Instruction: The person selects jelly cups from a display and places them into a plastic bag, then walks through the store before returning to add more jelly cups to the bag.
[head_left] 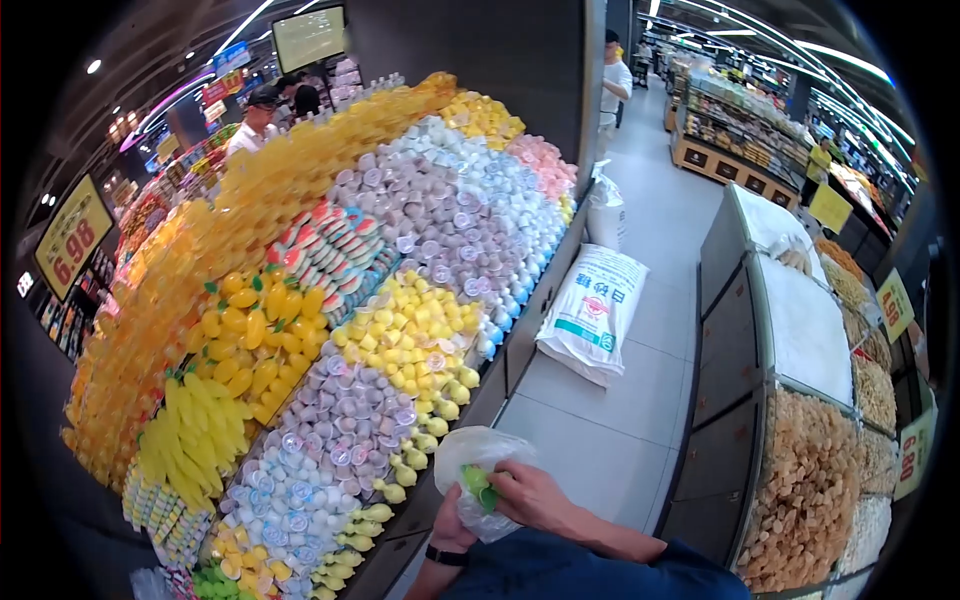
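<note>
My left hand, with a dark band on its wrist, grips a thin clear plastic bag from below and the left. Bright green pieces show at the bag's middle; their exact kind is too small to tell. My right hand reaches over the bag from the right, its fingers bent closed against a green piece. Whether it holds that piece or the bag's edge is hard to make out. Closest to the bag are small yellow pear-shaped packs along the edge of the jelly-cup display.
Sloping heaps of yellow fruit-shaped packs and purple cups rise to the left. White printed sacks lie on the aisle floor. Bins of brown lump goods and white granules line the right. People stand farther back.
</note>
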